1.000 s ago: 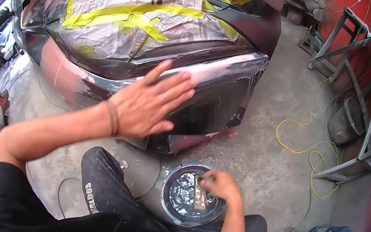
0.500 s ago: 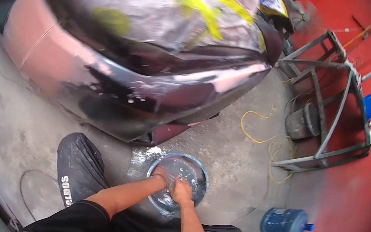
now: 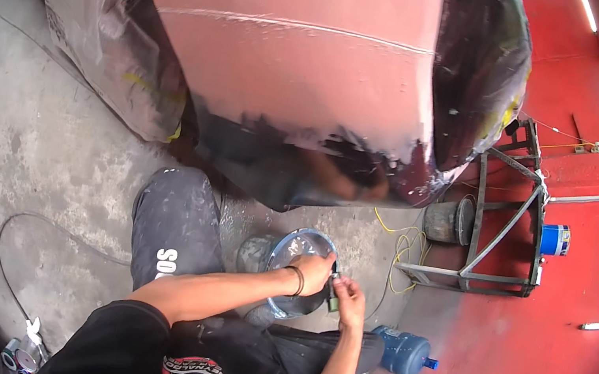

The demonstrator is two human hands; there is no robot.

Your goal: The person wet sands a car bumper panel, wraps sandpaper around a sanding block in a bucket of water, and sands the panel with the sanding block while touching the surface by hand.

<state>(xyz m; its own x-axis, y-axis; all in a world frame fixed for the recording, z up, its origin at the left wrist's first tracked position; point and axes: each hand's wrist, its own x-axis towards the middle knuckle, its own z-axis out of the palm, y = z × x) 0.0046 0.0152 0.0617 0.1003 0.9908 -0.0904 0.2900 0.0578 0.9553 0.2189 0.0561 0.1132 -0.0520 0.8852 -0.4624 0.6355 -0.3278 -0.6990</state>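
Both my hands are together above the right side of a blue-rimmed bucket [image 3: 295,236] that stands on the floor between my legs. My left hand [image 3: 312,273], with a dark band at the wrist, has its fingers closed at the upper end of a small flat piece, dark and green [image 3: 333,304]. On the right of this piece, my right hand [image 3: 351,303] pinches it between thumb and fingers. Its exact kind cannot be made out. In front of me rises a car body panel [image 3: 297,66], pinkish with dark, wet-looking patches along its lower edge.
Masking sheet [image 3: 116,43] with yellow tape covers parts beside the panel. At right stand a metal frame [image 3: 491,281], a dark bucket [image 3: 447,220] and a blue can [image 3: 555,240]. A blue water jug [image 3: 402,353] lies near my right leg. A yellow cord [image 3: 403,245] crosses the floor.
My hands have come up out of the bucket to its right side, and the small dark and green piece now shows between them. My view has turned, so the pink panel fills the top.
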